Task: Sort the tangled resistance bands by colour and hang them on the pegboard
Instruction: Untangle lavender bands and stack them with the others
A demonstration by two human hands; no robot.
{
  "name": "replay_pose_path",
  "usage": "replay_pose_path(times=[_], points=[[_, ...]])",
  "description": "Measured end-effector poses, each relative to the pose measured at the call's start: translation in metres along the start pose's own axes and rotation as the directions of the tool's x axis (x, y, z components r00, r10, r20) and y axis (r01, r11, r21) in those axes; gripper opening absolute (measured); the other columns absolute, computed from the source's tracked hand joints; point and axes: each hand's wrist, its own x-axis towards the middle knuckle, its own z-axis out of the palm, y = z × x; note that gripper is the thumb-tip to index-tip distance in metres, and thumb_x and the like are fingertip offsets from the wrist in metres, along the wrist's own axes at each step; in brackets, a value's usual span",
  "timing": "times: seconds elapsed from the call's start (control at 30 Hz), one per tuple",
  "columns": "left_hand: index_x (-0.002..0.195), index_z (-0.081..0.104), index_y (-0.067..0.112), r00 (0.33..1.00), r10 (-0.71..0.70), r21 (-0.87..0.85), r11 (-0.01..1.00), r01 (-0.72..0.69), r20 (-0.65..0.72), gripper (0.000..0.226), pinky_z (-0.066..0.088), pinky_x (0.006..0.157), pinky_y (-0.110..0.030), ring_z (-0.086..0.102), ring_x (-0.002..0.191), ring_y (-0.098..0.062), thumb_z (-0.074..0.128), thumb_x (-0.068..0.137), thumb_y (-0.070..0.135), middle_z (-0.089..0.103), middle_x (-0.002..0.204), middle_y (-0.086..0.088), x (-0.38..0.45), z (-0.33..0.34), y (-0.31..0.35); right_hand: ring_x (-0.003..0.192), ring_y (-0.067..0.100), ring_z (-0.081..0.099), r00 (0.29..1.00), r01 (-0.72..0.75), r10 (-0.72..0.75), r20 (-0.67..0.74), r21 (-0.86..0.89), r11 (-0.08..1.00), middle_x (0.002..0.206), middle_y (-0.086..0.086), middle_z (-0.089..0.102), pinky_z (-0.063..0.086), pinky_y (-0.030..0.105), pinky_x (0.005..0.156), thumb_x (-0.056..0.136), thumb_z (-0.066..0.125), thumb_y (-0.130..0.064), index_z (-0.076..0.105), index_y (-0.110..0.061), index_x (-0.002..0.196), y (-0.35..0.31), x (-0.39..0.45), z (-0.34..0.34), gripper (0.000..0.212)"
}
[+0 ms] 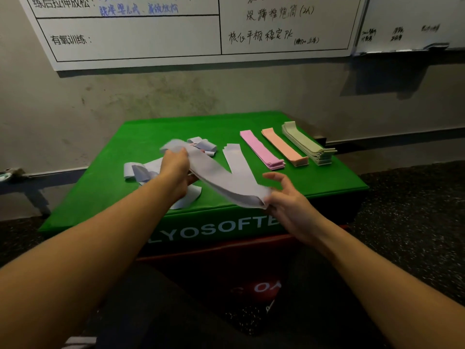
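A pale lilac resistance band (216, 176) stretches diagonally above the green plyo box (314, 177). My left hand (176, 167) grips its far end; my right hand (284, 197) pinches its near end with the thumb, the other fingers spread. More lilac bands lie loose and tangled (143, 170) on the left of the box, with a flat lilac stack (236, 157) in the middle. To the right lie neat stacks of pink bands (261, 149), peach bands (284, 147) and pale green bands (307, 143).
The green box sits on a red one (226, 250) against a stained wall. A whiteboard (161, 34) with handwriting hangs above, a second board (412, 23) at the right. Dark speckled floor (415, 210) surrounds the box. No pegboard is in view.
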Motion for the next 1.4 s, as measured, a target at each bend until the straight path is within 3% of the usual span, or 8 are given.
replay_pose_path(times=[0.13,0.27,0.4,0.57,0.7,0.8,1.0,1.4], points=[[0.096,0.048,0.015,1.0,-0.013,0.022,1.0,0.013,-0.009,0.02,0.055,0.079,-0.041,0.062,0.071,-0.022,0.032,0.098,0.002,0.068,0.08,-0.009,0.02,0.014,0.005,0.114,0.032,0.061,0.99,0.062,-0.01,0.138,-0.378,0.924,0.131,0.012,0.049,0.057,0.043,0.092,0.075,0.058,0.008,0.046,-0.026,0.12,-0.005,0.004,-0.016,0.057],[0.12,0.051,0.012,0.999,-0.015,0.085,0.996,0.012,0.037,0.036,0.058,0.078,-0.05,0.075,0.073,-0.025,0.043,0.085,0.01,0.075,0.1,-0.011,0.041,0.028,0.006,0.11,0.016,0.057,0.964,0.258,-0.227,0.14,-0.71,0.655,0.119,0.0,0.05,0.053,0.022,0.085,0.085,0.062,0.008,0.047,-0.033,0.104,-0.004,0.017,-0.02,0.048],[0.127,0.035,0.021,0.998,-0.019,0.126,0.992,0.012,0.053,0.032,0.059,0.077,-0.04,0.068,0.078,-0.022,0.036,0.099,0.006,0.066,0.093,-0.008,0.058,0.046,0.001,0.102,0.0,0.053,0.902,0.375,-0.398,0.165,-0.755,0.538,0.103,-0.008,0.049,0.047,0.016,0.096,0.084,0.069,-0.001,0.067,-0.023,0.091,-0.004,0.032,-0.032,0.023],[0.127,0.044,0.017,0.997,-0.022,0.206,0.979,0.005,0.08,0.041,0.06,0.062,-0.036,0.067,0.098,-0.028,0.036,0.092,-0.002,0.062,0.116,-0.012,0.101,0.065,-0.011,0.119,0.007,0.053,0.844,0.455,-0.478,0.243,-0.796,0.399,0.13,-0.012,0.054,0.046,0.02,0.1,0.083,0.063,-0.033,0.075,-0.028,0.099,-0.009,0.058,-0.053,0.02],[0.136,0.039,0.017,0.99,-0.024,0.256,0.966,-0.013,0.139,0.046,0.053,0.067,-0.04,0.057,0.107,-0.03,0.043,0.093,0.0,0.053,0.125,-0.01,0.136,0.089,-0.025,0.092,0.003,0.065,0.862,0.468,-0.39,0.324,-0.804,0.367,0.11,-0.009,0.067,0.054,0.016,0.081,0.088,0.06,-0.028,0.063,-0.021,0.122,-0.005,0.083,-0.069,0.035],[0.133,0.04,0.013,0.98,-0.039,0.295,0.955,-0.02,0.193,0.041,0.05,0.076,-0.041,0.055,0.105,-0.028,0.04,0.096,-0.005,0.053,0.119,-0.011,0.152,0.112,-0.036,0.089,-0.006,0.061,0.872,0.449,-0.37,0.321,-0.825,0.343,0.097,-0.012,0.064,0.05,0.011,0.08,0.085,0.067,-0.021,0.061,-0.021,0.108,0.003,0.103,-0.082,0.023],[0.119,0.054,0.008,0.964,0.004,0.456,0.881,-0.129,0.265,0.024,0.054,0.074,-0.033,0.06,0.099,-0.025,0.049,0.097,0.001,0.061,0.103,-0.007,0.197,0.138,-0.057,0.082,0.015,0.062,0.716,0.65,-0.424,0.555,-0.751,0.115,0.091,-0.004,0.07,0.052,0.03,0.073,0.086,0.073,-0.021,0.077,-0.016,0.097,0.017,0.146,-0.093,0.013],[0.136,0.05,0.01,0.936,0.159,0.69,0.639,-0.341,0.314,0.048,0.048,0.1,-0.031,0.058,0.108,-0.02,0.068,0.092,0.014,0.058,0.126,-0.008,0.241,0.14,-0.08,0.079,0.009,0.061,0.798,0.603,-0.23,0.558,-0.748,0.277,0.09,-0.004,0.064,0.052,0.03,0.069,0.087,0.072,-0.04,0.078,-0.019,0.1,0.039,0.158,-0.1,0.025]])
